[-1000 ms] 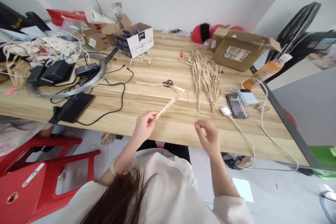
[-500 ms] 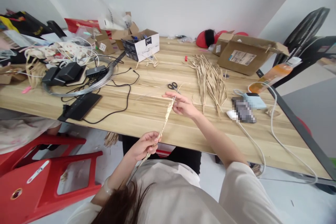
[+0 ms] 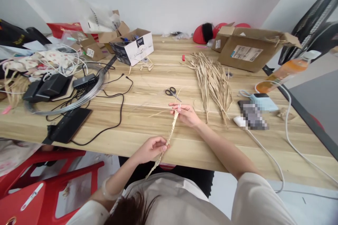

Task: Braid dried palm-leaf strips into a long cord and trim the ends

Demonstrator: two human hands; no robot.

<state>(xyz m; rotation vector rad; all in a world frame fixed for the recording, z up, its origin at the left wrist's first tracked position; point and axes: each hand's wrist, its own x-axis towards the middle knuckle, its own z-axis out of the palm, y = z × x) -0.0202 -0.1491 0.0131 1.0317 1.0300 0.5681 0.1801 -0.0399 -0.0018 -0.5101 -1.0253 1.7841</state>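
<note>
A thin braided straw cord [image 3: 171, 130] stretches between my two hands above the near edge of the wooden table [image 3: 148, 126]. My left hand [image 3: 153, 147] pinches the cord near its lower end, and a short tail hangs below the fingers. My right hand [image 3: 186, 114] pinches the cord's upper end, where loose straw strands stick out. Small black scissors [image 3: 172, 92] lie just beyond my right hand. A pile of dried straw strips [image 3: 212, 81] lies to the right of the scissors.
A phone [image 3: 252, 116], a pale blue box [image 3: 262, 100] and white cables [image 3: 266, 154] lie at the right. An open cardboard box [image 3: 250, 51] and an orange bottle [image 3: 283, 72] stand behind. Black adapters [image 3: 50, 84], a wire coil [image 3: 79, 91] and clutter fill the left. Red stools [image 3: 44, 179] stand below.
My right hand went from empty, near the table edge, out to the cord's far end and pinched it. My left hand drew its end back toward my body, so the cord is stretched between both hands.
</note>
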